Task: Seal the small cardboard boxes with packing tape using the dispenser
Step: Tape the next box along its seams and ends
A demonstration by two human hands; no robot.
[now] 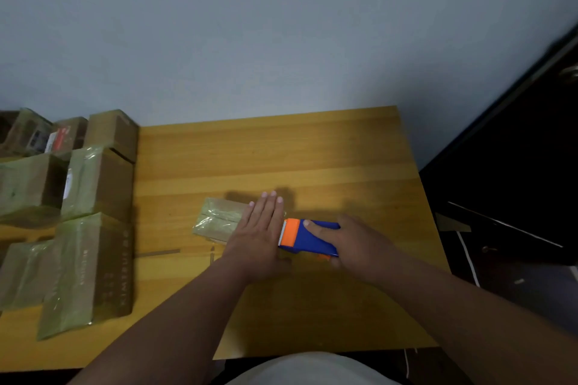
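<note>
Indoors, a wooden table [281,150] meets a grey wall [250,25]; flat left hand [261,228] hides most of the box [219,219], right hand [353,244] grips the dispenser [308,237].

A pale grey-blue wall [281,25] rises behind the yellow wooden counter [281,153], with a dark door [516,141] at right over shadowed floor [516,284].

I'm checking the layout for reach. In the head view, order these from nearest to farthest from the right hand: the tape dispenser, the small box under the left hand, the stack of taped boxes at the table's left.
1. Tape dispenser: gripped by the right hand.
2. Small box: just left of the dispenser, under the flat left hand.
3. Stack of taped boxes: far left edge of the table.
</note>
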